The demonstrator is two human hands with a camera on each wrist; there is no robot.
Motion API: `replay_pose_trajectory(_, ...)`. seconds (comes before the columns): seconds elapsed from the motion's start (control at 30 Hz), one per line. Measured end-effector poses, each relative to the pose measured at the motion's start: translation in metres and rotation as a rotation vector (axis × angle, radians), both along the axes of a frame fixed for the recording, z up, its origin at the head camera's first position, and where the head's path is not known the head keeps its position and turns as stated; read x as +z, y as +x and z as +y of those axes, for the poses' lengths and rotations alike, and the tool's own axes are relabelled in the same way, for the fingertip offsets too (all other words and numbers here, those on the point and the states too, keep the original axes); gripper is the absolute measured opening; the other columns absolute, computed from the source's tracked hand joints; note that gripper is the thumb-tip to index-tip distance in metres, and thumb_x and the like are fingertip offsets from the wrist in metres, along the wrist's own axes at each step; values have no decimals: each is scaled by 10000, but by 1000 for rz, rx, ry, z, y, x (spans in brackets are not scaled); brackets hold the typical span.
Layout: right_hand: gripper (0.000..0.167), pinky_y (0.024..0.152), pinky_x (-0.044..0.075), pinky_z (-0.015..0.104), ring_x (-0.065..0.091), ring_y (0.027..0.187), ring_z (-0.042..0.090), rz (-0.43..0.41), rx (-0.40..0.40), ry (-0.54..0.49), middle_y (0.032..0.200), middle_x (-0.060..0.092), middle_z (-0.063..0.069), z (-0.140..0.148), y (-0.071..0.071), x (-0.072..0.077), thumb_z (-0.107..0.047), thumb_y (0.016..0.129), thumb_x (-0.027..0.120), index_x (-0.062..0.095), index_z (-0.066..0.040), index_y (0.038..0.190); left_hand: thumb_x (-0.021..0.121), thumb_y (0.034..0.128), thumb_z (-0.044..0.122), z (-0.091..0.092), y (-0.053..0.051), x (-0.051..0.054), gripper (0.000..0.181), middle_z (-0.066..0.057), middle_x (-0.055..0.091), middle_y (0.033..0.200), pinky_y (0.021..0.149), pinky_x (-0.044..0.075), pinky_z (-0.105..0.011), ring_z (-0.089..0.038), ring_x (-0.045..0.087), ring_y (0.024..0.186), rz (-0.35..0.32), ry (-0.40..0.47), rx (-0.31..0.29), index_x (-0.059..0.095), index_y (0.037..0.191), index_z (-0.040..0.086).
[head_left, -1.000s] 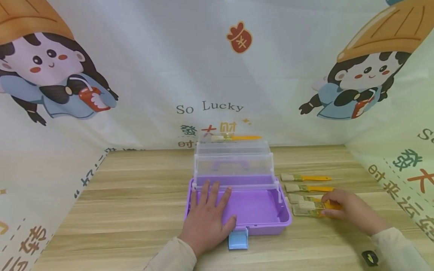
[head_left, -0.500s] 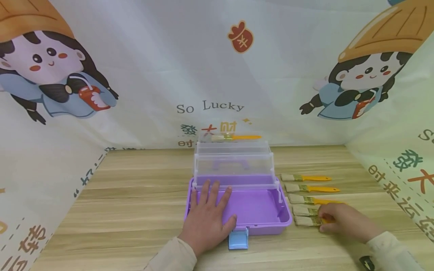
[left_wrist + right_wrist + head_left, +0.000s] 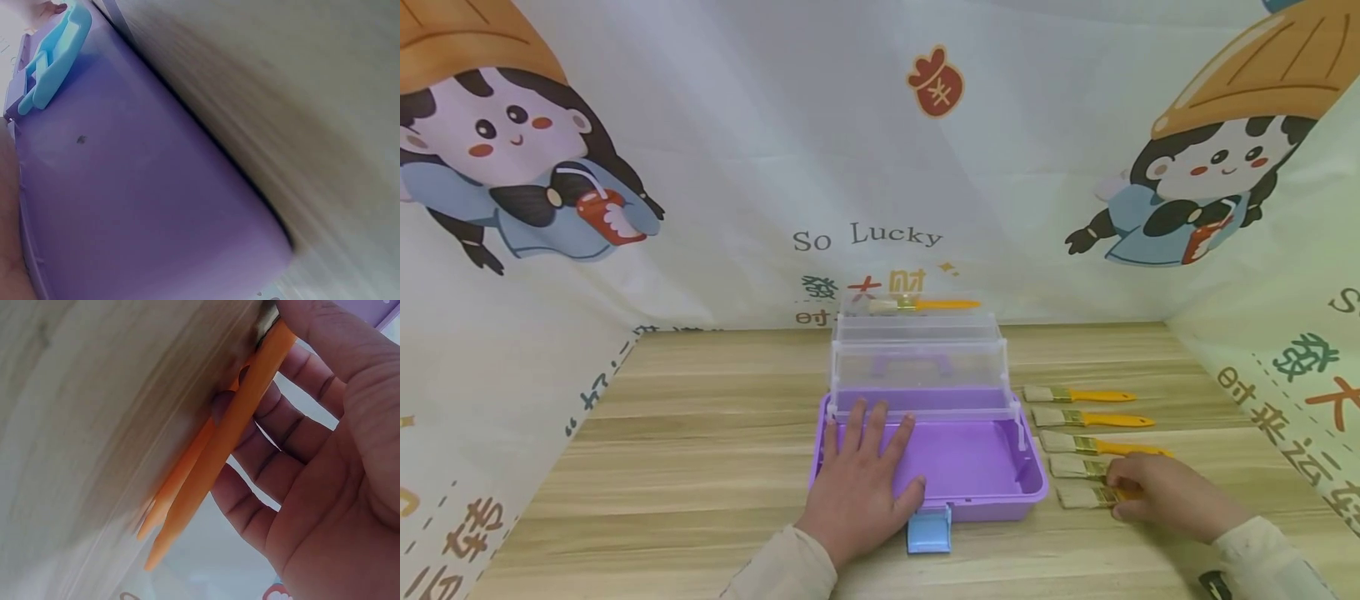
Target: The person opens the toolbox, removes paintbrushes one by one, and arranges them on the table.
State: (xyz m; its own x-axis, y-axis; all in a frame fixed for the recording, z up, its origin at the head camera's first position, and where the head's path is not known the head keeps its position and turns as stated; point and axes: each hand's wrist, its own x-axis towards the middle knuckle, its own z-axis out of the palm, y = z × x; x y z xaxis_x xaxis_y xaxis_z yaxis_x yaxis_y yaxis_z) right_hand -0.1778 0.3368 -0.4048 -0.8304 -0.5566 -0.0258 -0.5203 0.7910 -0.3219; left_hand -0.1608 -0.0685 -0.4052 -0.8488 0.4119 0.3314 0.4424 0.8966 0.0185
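Observation:
My left hand point(image 3: 859, 500) rests with spread, straight fingers over the front left of a purple plastic case point(image 3: 996, 510). Its blue latch point(image 3: 929, 533) hangs open at the front, and clear trays point(image 3: 917, 367) are raised above the rear. To the right of the case my right hand point(image 3: 1168, 497) pinches the nearest paintbrush point(image 3: 1078, 498) between thumb and fingers. In the right wrist view the orange handle point(image 3: 219, 450) crosses the fingers, with a second brush's handle behind it. A neighbouring paintbrush point(image 3: 1075, 467) lies just beyond, its handle partly hidden by the hand.
Farther back, several paintbrushes point(image 3: 1105, 395) lie in a row on the wood-grain table point(image 3: 700, 467), bristles pointing left. Another paintbrush point(image 3: 947, 305) sits in the top clear tray. A small dark object point(image 3: 1213, 585) is partly covered by the right sleeve.
My right hand has moved toward me, bringing the brush from above the row down to its near end. A gap has opened between the two nearest brushes. The left hand stays put.

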Motion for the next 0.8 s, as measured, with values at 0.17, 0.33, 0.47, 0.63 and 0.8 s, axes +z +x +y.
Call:
replay_pose_trajectory(0.17, 233, 569, 350, 250, 381, 670, 1, -14, -1, 5, 740, 451, -169, 1, 1, 1, -243, 783, 828, 609, -210, 856, 410, 962, 596, 0, 0, 0, 693, -174, 337, 1544, 1094, 200, -683, -414, 233, 1443, 8, -6, 3, 399, 1538, 210)
replay_pose_trajectory(0.33, 236, 571, 337, 242, 374, 669, -5, -18, 11, -7, 732, 435, -168, 2, 1, 0, -228, 783, 830, 604, -217, 850, 411, 961, 595, 0, 0, 0, 697, -175, 329, 1547, 1093, 199, -684, -414, 227, 1445, 3, -3, 2, 391, 1542, 210)
replay_pose_trajectory(0.47, 233, 570, 343, 246, 377, 670, -6, -18, 12, -7, 733, 440, -171, 1, 1, 0, -226, 781, 830, 609, -212, 853, 409, 963, 593, 0, 0, 0, 697, -178, 324, 1550, 1094, 195, -686, -417, 222, 1446, -7, -3, 2, 385, 1545, 209)
replay_pose_trajectory(0.63, 222, 573, 376, 257, 394, 679, -9, -13, 8, 1, 753, 472, -179, 1, 1, 2, -235, 772, 834, 634, -201, 862, 403, 965, 595, 0, 0, 0, 698, -177, 316, 1556, 1095, 194, -685, -417, 214, 1451, -16, -6, 4, 378, 1548, 213)
replay_pose_trajectory(0.8, 216, 629, 473, 296, 500, 726, 3, 26, 8, 2, 827, 574, -180, -1, 2, 8, -260, 751, 845, 682, -196, 878, 397, 966, 599, 0, 0, 1, 701, -173, 307, 1560, 1096, 189, -687, -415, 202, 1456, -25, -7, 6, 366, 1553, 217)
